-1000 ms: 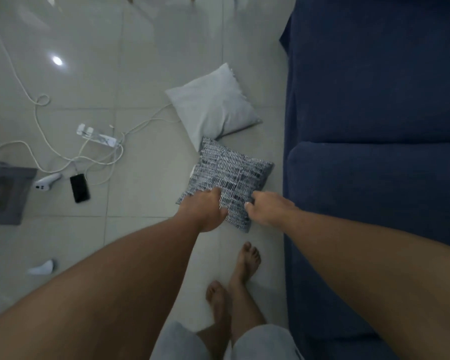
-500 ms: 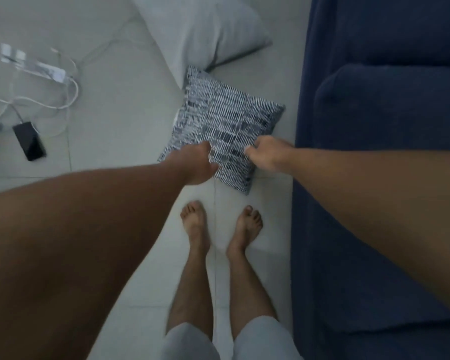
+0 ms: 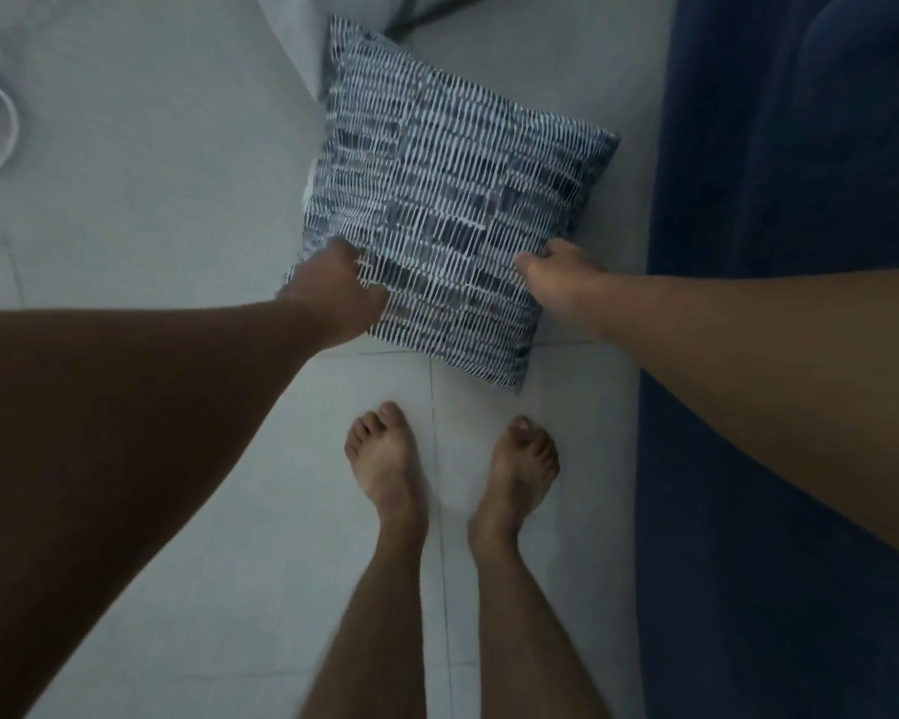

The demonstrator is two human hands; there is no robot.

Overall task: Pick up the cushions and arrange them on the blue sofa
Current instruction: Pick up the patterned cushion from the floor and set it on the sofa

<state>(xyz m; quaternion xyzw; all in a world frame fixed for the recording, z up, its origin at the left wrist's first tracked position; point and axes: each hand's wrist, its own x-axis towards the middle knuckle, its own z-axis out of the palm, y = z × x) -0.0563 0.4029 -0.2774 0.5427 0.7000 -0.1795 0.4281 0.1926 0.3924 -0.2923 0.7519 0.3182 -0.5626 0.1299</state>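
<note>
Between both hands, the patterned cushion [image 3: 447, 199] is gripped: left hand [image 3: 338, 293] and right hand [image 3: 556, 277] are each closed on its near edge. Blue sofa [image 3: 779, 147] is seen right of the right hand. No readable writing.

One head-worn wide-angle view, looking steeply down from above, sitting close over both outstretched arms, taking in tiled floor [image 3: 167, 210] left of the fingers, blue sofa [image 3: 779, 147] edging their right, bare feet [image 3: 385, 459] nearer than them.

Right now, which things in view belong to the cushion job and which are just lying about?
Job: patterned cushion, gripped by left hand and right hand; pale cushion behind it; blue sofa.
Lying about: white cable on the floor.
</note>
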